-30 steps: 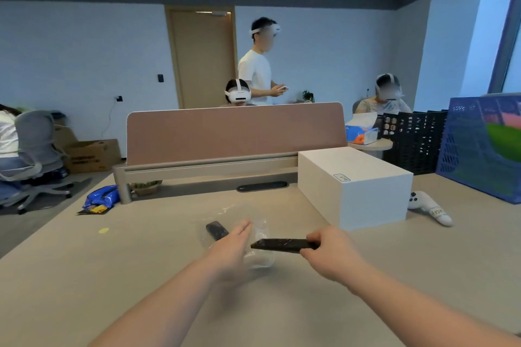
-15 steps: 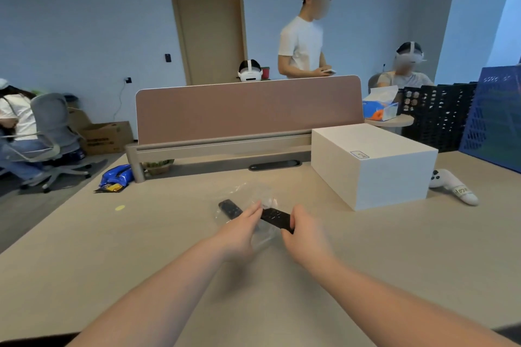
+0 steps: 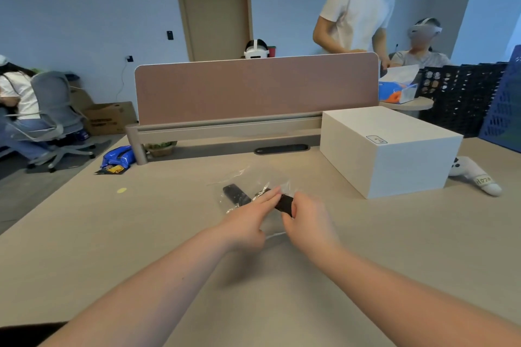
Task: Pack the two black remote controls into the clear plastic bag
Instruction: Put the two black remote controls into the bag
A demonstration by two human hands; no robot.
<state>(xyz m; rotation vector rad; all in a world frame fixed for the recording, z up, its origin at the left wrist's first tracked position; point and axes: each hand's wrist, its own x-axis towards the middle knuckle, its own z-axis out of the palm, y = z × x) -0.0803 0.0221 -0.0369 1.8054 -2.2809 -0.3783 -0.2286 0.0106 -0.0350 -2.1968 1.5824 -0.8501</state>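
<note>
A clear plastic bag [image 3: 251, 177] lies on the beige table in front of me. One black remote control [image 3: 236, 194] rests inside it, at its left. My right hand [image 3: 306, 220] is closed on the near end of a second black remote control [image 3: 284, 204], whose far end is in the bag's mouth. My left hand [image 3: 251, 221] pinches the bag's edge beside that remote, and its fingers hide the remote's middle.
A white box [image 3: 389, 149] stands at the right, with a white controller [image 3: 476, 176] beside it. A pink divider panel [image 3: 253, 90] crosses the back of the table [image 3: 84, 248]. Black and blue crates [image 3: 479, 101] stand far right. A blue snack bag [image 3: 118, 159] lies left. People are behind the divider.
My right hand has carried the second remote leftward from outside the bag into its mouth. My left hand has closed on the bag's edge. The view has tilted down.
</note>
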